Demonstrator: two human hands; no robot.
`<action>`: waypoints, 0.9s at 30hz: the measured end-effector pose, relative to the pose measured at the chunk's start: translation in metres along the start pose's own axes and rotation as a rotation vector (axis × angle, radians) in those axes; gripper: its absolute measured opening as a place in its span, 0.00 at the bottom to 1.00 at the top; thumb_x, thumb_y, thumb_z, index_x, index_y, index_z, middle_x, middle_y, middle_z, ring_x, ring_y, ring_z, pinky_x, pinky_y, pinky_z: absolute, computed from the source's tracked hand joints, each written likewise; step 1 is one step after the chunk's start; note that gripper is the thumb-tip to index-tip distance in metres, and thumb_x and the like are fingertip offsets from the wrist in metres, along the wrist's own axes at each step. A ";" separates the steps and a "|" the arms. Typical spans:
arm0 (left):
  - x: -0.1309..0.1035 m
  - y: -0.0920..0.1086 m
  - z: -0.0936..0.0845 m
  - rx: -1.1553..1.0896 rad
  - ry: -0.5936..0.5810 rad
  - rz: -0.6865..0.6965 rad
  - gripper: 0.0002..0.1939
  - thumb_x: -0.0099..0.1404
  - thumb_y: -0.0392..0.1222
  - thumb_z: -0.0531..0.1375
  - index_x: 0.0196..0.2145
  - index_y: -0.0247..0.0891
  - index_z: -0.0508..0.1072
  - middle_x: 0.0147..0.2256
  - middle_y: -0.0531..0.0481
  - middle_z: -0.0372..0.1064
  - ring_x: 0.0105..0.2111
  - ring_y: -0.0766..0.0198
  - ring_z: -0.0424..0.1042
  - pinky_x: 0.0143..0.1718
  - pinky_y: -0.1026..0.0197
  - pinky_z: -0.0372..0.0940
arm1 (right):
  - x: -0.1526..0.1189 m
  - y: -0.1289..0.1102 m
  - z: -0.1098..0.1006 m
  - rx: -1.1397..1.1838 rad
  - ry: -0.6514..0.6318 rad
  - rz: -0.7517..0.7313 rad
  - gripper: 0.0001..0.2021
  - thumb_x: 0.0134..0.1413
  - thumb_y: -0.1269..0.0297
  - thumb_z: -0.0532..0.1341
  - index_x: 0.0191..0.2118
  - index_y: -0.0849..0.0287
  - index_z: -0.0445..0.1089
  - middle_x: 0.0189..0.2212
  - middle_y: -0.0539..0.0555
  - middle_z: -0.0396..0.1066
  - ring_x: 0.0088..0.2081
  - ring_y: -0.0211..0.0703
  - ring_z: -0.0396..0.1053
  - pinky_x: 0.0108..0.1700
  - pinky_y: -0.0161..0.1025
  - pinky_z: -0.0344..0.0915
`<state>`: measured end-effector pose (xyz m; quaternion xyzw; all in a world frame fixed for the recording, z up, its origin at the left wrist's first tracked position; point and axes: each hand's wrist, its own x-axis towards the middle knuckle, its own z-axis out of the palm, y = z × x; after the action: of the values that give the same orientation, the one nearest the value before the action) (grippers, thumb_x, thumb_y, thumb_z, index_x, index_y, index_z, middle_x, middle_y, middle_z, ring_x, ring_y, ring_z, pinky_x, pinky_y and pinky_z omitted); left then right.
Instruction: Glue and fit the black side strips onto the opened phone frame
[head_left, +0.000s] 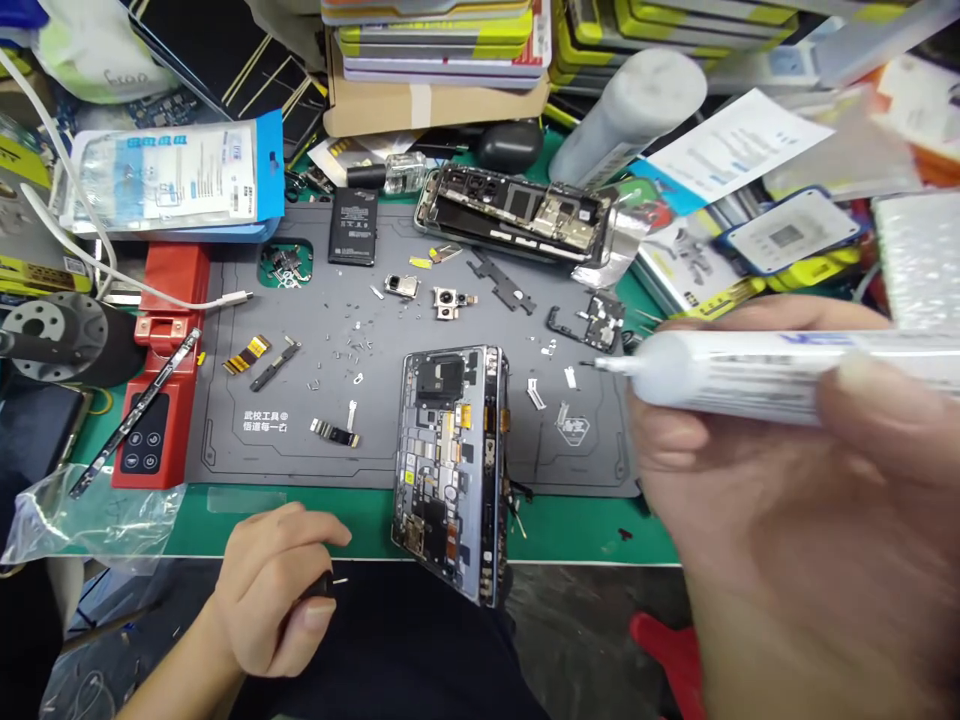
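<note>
My right hand (pixel 780 520) is raised close to the camera, with its fingers closed round a white glue tube (pixel 765 375) whose thin nozzle points left. My left hand (pixel 277 590) is at the front edge of the table, curled round a small black cap (pixel 321 585) with a short metal pin sticking out. Between the two hands an opened phone (pixel 442 460) stands tilted on the table's front edge, its inner board and parts exposed. No hand touches it.
A grey work mat (pixel 360 390) carries loose screws, camera modules (pixel 446 303), flex cables and a black battery (pixel 352 226). Behind lie another opened phone (pixel 517 215) and a large bottle (pixel 630 115). A red device (pixel 157 400) stands left; stacked boxes (pixel 442 45) line the back.
</note>
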<state>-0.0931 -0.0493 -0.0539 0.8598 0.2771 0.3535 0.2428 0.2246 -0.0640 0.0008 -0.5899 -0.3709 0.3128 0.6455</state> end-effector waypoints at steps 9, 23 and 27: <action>0.003 0.001 -0.003 0.007 -0.032 -0.018 0.15 0.84 0.42 0.46 0.40 0.41 0.68 0.33 0.46 0.81 0.25 0.61 0.78 0.27 0.57 0.74 | 0.016 0.010 0.026 0.016 0.043 -0.004 0.06 0.52 0.67 0.75 0.38 0.56 0.84 0.35 0.51 0.77 0.23 0.43 0.75 0.20 0.43 0.71; 0.002 0.001 -0.007 0.013 -0.084 -0.054 0.15 0.84 0.42 0.45 0.42 0.42 0.68 0.33 0.45 0.82 0.26 0.59 0.79 0.29 0.56 0.75 | 0.013 0.015 0.024 -0.082 -0.008 -0.018 0.06 0.54 0.68 0.75 0.39 0.55 0.82 0.35 0.50 0.78 0.24 0.43 0.76 0.23 0.41 0.74; 0.004 0.000 -0.006 0.005 -0.078 -0.040 0.15 0.85 0.43 0.45 0.41 0.42 0.67 0.33 0.45 0.81 0.26 0.61 0.78 0.28 0.58 0.75 | 0.011 0.016 0.025 -0.116 0.013 -0.050 0.07 0.55 0.70 0.75 0.40 0.55 0.82 0.37 0.50 0.78 0.25 0.42 0.77 0.25 0.42 0.74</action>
<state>-0.0952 -0.0456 -0.0485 0.8679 0.2854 0.3142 0.2580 0.2097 -0.0399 -0.0126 -0.6191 -0.3987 0.2705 0.6201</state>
